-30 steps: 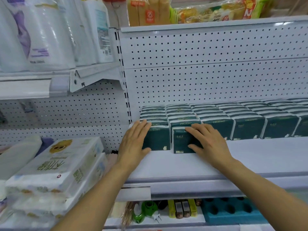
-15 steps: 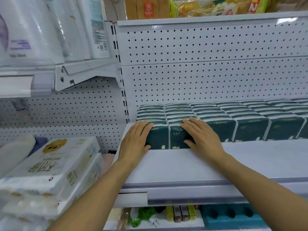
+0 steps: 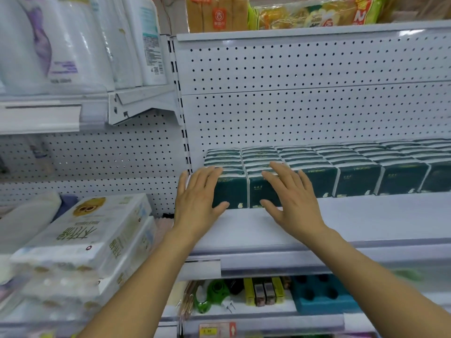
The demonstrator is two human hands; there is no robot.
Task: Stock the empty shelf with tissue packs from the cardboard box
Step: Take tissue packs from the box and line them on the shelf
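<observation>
Dark green tissue packs (image 3: 358,179) stand in several rows along the back of the white shelf (image 3: 353,220). My left hand (image 3: 199,198) lies flat with straight fingers over the front leftmost pack (image 3: 231,193). My right hand (image 3: 290,196) is spread with straight fingers over the neighbouring front pack (image 3: 256,193), thumb low at its face. The two front-left packs sit slightly forward of the row to their right. No cardboard box is in view.
White paper-roll packs (image 3: 80,237) are stacked on the lower left shelf. Tall white packages (image 3: 73,42) stand on the upper left shelf. Bread and snack bags (image 3: 292,13) sit on the top shelf. Small goods and a blue tray (image 3: 319,296) lie on the shelf below.
Both hands pushed the two front-left packs backwards on the shelf, closer to the rows behind. The right hand's fingers have spread and lifted a little.
</observation>
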